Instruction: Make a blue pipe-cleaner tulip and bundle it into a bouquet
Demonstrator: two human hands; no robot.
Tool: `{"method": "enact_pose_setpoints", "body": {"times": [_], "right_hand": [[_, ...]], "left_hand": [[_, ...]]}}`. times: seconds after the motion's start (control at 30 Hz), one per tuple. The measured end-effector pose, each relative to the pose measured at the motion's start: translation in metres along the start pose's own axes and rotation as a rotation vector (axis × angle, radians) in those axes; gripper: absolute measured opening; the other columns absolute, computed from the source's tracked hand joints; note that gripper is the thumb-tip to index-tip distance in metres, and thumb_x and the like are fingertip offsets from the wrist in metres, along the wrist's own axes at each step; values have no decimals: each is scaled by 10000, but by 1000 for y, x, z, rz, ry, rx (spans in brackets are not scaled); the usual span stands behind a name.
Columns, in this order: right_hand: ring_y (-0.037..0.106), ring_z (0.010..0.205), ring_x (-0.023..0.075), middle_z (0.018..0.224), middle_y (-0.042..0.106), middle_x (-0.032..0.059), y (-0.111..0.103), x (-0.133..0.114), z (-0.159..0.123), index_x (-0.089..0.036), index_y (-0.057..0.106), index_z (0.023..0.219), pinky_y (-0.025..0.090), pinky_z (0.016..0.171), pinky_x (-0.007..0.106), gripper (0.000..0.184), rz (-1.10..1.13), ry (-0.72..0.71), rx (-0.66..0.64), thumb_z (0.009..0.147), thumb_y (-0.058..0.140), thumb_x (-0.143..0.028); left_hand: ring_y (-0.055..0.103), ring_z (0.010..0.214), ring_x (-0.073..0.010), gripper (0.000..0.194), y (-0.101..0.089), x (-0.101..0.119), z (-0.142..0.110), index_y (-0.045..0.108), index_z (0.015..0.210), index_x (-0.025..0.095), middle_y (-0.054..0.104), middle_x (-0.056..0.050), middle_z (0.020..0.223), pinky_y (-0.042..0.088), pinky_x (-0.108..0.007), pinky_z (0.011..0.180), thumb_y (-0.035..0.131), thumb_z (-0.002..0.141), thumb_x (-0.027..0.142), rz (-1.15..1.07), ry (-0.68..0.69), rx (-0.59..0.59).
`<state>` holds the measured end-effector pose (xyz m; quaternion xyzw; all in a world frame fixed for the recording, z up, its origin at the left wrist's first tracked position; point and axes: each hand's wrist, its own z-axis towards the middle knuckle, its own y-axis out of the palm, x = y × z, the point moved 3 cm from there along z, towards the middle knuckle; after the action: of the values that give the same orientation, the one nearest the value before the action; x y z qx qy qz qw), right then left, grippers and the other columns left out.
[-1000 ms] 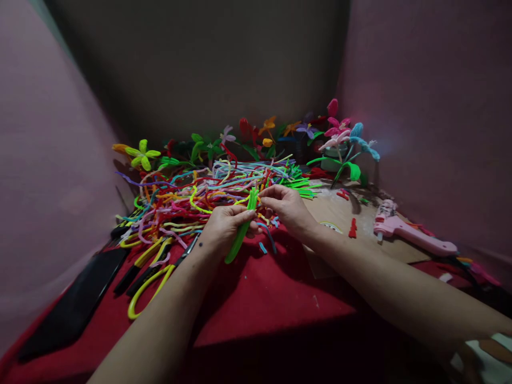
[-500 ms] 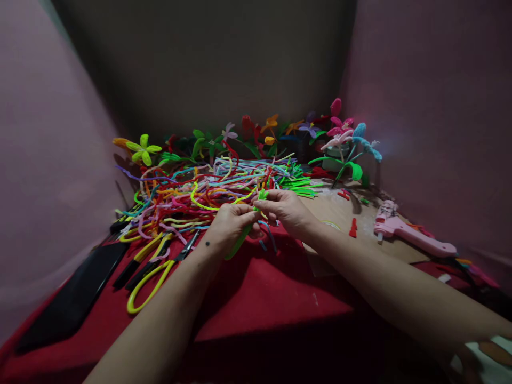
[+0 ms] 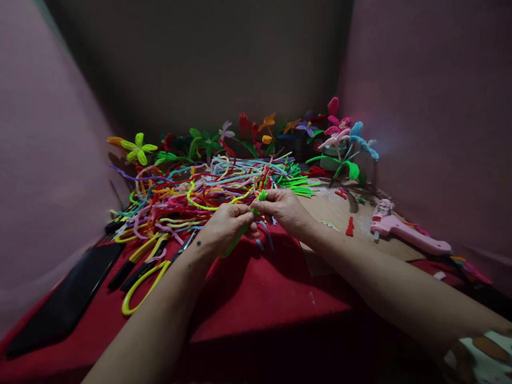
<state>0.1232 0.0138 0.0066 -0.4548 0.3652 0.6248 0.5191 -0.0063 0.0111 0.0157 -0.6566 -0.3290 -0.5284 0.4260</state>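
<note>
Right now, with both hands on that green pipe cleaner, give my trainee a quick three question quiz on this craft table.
1. True or false: the pink glue gun lies on the person's right.
2. What do the left hand and right hand pinch together?
3. The yellow-handled scissors lie: A) beside the left forearm, B) on the glue gun, C) among the flowers.

Key: 1 true. 2 the green pipe cleaner. 3 A.

Quick count from where I'm sitting: two hands, my left hand (image 3: pixel 224 226) and right hand (image 3: pixel 286 209), sharing one green pipe cleaner (image 3: pixel 240 232). One pink glue gun (image 3: pixel 404 233), one yellow-handled scissors (image 3: pixel 148 280), and a pipe cleaner pile (image 3: pixel 200 192) too tangled to count.
</note>
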Motion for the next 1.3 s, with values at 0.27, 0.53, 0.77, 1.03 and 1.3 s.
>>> {"method": "enact_pose_setpoints", "body": {"times": [0.27, 0.53, 0.77, 1.03, 1.3], "right_hand": [[508, 707, 131, 779, 536, 39, -11, -16, -9, -165, 592, 928, 423, 642, 259, 177, -592, -549, 241, 817, 455, -173], [426, 786, 167, 839, 544, 73, 0, -13, -13, -170, 608, 756, 362, 686, 274, 232, -1355, -945, 107, 872, 407, -153], [422, 775, 175, 807, 545, 70, 2, -13, -16, -152, 580, 798, 331, 701, 299, 238, -1482, -931, -3, 899, 369, -191], [422, 813, 184, 880, 573, 67, 0, -12, -16, -173, 588, 794, 322, 720, 301, 218, -1475, -933, 40, 894, 401, -228], [411, 763, 173, 792, 558, 63, 3, -20, -21, -166, 596, 746, 280, 672, 307, 241, -1507, -968, -35, 892, 406, -200]], "left_hand": [[550, 426, -108, 114, -4, -3, 1, 589, 587, 111, 573, 2, 477, 443, -227, 499, 644, 613, 206, -160, -33, 71], [523, 391, -91, 134, -3, -7, 1, 550, 546, 105, 556, -8, 472, 427, -204, 432, 639, 627, 163, -233, -96, -1], [489, 378, -69, 103, -6, -9, 1, 576, 569, 96, 535, 1, 465, 430, -190, 418, 655, 599, 155, -268, -98, -12], [481, 370, -71, 131, -4, -11, 2, 549, 548, 104, 528, -5, 460, 411, -193, 413, 610, 651, 157, -233, -79, -72], [466, 340, -71, 197, -5, -9, 1, 508, 529, 115, 518, 1, 441, 349, -188, 384, 556, 711, 175, -55, -100, -37]]}}
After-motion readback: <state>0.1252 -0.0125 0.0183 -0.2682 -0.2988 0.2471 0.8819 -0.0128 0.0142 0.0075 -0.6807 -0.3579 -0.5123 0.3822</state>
